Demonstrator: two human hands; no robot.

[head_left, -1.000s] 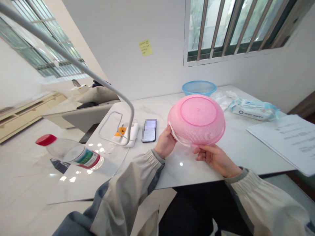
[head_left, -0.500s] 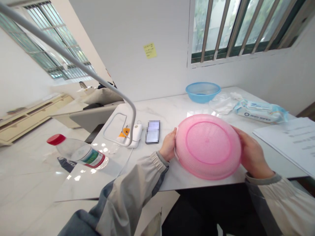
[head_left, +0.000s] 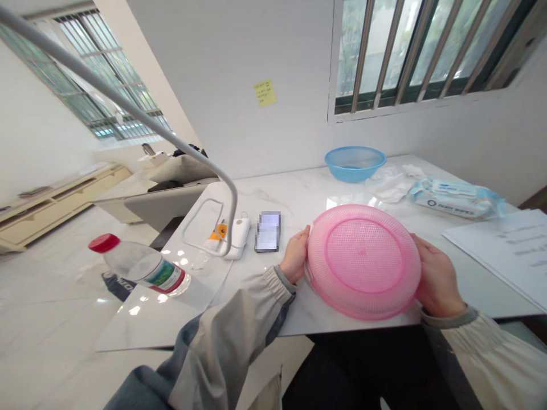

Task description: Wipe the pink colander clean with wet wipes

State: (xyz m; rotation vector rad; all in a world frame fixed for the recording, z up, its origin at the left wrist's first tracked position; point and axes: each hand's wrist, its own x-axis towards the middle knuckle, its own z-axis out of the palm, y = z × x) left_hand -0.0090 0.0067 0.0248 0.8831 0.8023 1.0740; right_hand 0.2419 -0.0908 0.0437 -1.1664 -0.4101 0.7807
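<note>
Between my two hands is a round pink plastic mesh basket, its underside turned toward me over the front of the table. My left hand grips its left rim, with the thumb up along the edge and the other fingers hidden behind. On the opposite side, my right hand is closed on the right rim, its fingertips mostly out of sight behind the basket. A smartphone with a blurred screen lies just left of my left hand. What the basket covers, if anything, is hidden.
A blue basin stands at the back of the white table. Right of it lie a crumpled clear bag, a wipes pack and papers. On the left are a bottle, a white device and a grey bent pole.
The view has shifted slightly, so everything sits a little lower and to the right. Both hands still hold the pink basket, which has hardly moved.
</note>
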